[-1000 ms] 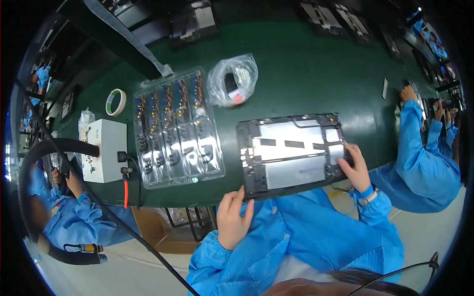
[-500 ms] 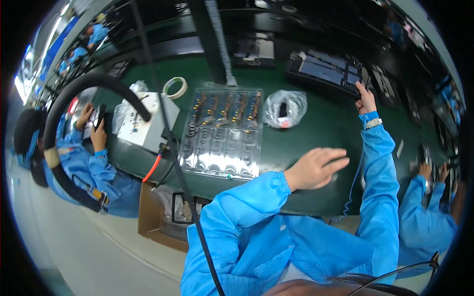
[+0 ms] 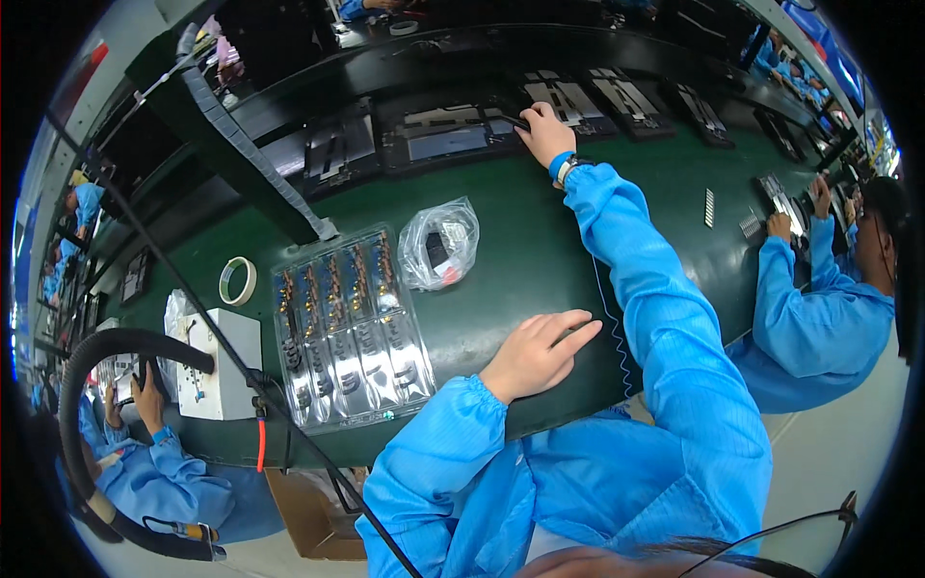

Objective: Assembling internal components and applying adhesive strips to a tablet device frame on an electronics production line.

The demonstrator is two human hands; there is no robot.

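Since 0.5 s ago view swung right; my left hand dropped flat onto green bench, fingers loosely spread, holding nothing. Right hand at full reach, pinching edge of dark panel on far conveyor. Judging: panel delivered, release left. Grip detail too small to confirm.
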